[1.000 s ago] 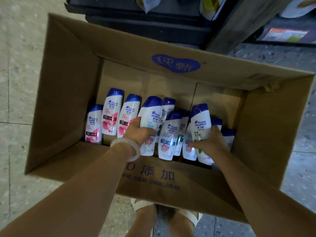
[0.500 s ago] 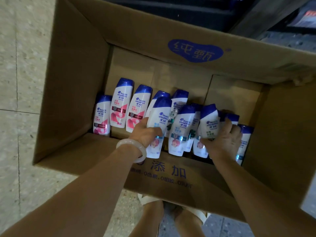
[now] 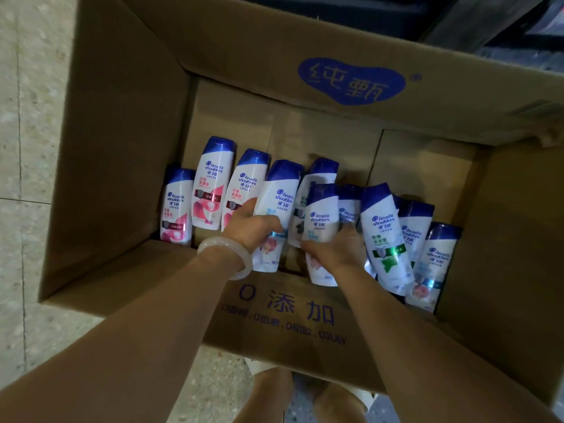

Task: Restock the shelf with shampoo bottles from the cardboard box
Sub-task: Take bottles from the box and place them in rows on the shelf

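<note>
Head view: cardboard box (image 3: 122,123) on speckled tile floor (image 3: 27,148); left hand (image 3: 254,228), right hand (image 3: 337,250) fingers each grasping shampoo bottle.

There is one box (image 3: 128,166). Inside it are ten or so bottles, all white with blue caps; some hide behind others, so the count is not sure. Three bottles (image 3: 210,190) on the left have pink labels. One bottle (image 3: 384,239) has a green label. Two hands reach in: left (image 3: 253,227) and right (image 3: 338,251). One bracelet (image 3: 225,251).
</note>
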### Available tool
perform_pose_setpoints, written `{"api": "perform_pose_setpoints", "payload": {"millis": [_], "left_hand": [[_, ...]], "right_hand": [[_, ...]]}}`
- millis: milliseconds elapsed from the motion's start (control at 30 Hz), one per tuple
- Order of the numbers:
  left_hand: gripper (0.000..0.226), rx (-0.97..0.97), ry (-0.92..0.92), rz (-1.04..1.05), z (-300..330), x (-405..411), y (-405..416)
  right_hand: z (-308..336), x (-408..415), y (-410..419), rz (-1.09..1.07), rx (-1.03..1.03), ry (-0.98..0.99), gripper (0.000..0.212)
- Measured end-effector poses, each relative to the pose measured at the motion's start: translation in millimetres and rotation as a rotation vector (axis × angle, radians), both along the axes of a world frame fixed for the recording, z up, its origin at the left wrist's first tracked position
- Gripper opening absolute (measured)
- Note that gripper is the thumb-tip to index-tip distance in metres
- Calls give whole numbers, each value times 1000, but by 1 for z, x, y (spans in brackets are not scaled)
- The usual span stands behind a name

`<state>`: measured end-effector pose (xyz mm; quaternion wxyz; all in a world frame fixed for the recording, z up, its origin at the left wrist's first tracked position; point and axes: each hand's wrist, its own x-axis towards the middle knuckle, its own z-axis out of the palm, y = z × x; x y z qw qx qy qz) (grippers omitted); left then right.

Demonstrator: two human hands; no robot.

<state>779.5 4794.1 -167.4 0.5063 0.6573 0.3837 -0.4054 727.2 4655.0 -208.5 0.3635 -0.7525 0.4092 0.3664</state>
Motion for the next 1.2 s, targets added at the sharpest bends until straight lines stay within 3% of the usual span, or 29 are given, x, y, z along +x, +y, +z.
{"api": "perform_pose_setpoints", "payload": {"millis": [167,267,567,667,800,933,1200], "left_hand": [[38,-29,-10,-3,44,3,1],[38,-80,-45,-15,100,5,-14],[36,-233,-268,-8,355,30,-90],[29,-344,-358,13,451,44,-119],[60,-497,-510,-111,572,60,-157],[59,-637,-706,-289,683,61,-187],[81,-725,-897,-480,820,25,-234]], "right_hand": [[61,12,-39,-179,347,-13,46],[126,29,-66,-151,417,-89,42],[404,66,-141,-278,493,-427,30],[508,67,-165,-309,469,-565,33],[633,59,-196,-255,411,-730,42],[746,37,-216,-267,386,-911,48],[884,-36,-256,-311,314,-1126,47]]}}
